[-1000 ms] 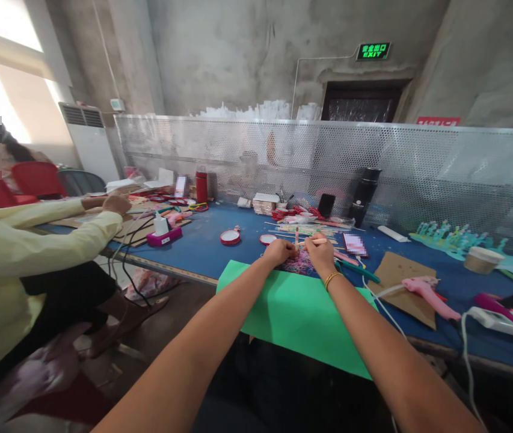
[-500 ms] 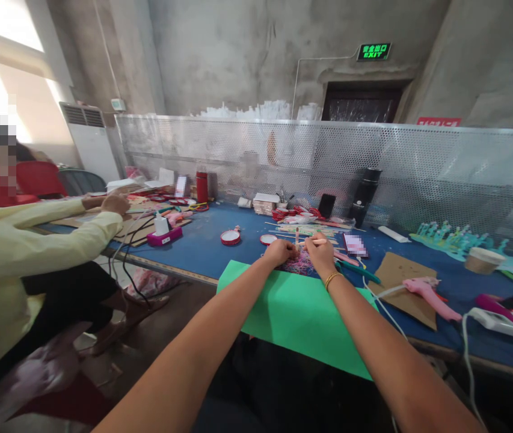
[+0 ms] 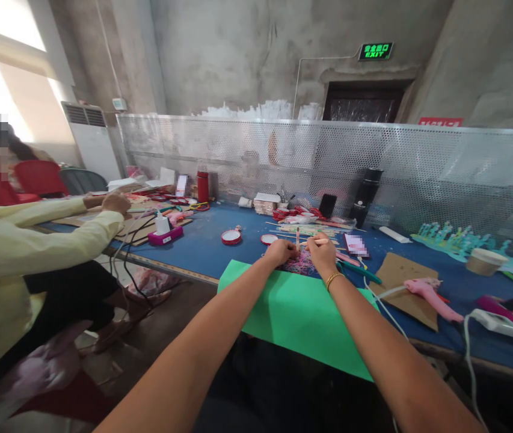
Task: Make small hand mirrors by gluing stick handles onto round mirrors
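Observation:
My left hand (image 3: 282, 252) is closed at the lower end of a small upright stick (image 3: 297, 236), pale pink with a darker tip. My right hand (image 3: 322, 255), a gold bracelet at its wrist, is closed around a slim pale pink pen-like tool (image 3: 320, 242), which points left toward that stick. Below and between both hands lies a tangle of pink and purple threads (image 3: 304, 265). A green sheet (image 3: 292, 307) hangs over the table's front edge under my forearms. My fingertips are small in view, so the exact grip is partly hidden.
Two round red-rimmed lids (image 3: 231, 237) lie left of my hands. Thin sticks (image 3: 304, 230) are strewn behind them. To the right are teal-handled pliers (image 3: 362, 272), a pink glue gun (image 3: 432, 297) on cardboard and cables. A co-worker in a yellow sleeve (image 3: 80, 240) sits at the left.
Both hands stay almost in the same place with the stick and the pen-like tool. The whole view has shifted very slightly.

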`<state>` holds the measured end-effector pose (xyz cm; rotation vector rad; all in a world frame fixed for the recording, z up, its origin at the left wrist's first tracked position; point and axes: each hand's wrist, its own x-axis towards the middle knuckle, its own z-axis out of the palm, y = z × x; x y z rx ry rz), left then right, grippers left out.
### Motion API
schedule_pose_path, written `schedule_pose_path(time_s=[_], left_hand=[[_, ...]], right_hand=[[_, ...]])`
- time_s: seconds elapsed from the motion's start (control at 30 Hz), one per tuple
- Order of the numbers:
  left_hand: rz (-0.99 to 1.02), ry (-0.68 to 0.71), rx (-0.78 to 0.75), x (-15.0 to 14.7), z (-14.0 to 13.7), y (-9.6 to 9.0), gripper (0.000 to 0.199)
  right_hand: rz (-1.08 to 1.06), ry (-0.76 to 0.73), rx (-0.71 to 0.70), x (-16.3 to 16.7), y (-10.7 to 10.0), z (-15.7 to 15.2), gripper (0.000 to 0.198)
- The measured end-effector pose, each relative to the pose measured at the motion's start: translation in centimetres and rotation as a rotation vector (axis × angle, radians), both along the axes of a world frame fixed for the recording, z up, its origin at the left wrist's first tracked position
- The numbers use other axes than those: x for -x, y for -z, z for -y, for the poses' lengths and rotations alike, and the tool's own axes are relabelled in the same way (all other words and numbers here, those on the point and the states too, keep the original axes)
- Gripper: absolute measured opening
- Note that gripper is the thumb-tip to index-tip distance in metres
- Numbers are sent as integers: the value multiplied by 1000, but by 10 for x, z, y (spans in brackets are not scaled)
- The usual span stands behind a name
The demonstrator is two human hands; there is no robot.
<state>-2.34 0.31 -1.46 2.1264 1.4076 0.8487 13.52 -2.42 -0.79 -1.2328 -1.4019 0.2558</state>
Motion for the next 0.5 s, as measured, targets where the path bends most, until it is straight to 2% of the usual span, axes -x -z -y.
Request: schedule_pose_path(time_s=[0.33,0.5], left_hand=[[6,-4,-2,0,1,-1,27],[-3,-3,-7,0,1,-1,26]], right_hand=[[5,-48,1,2,-1,2,19],[-7,-4,5,0,-1,2,18]])
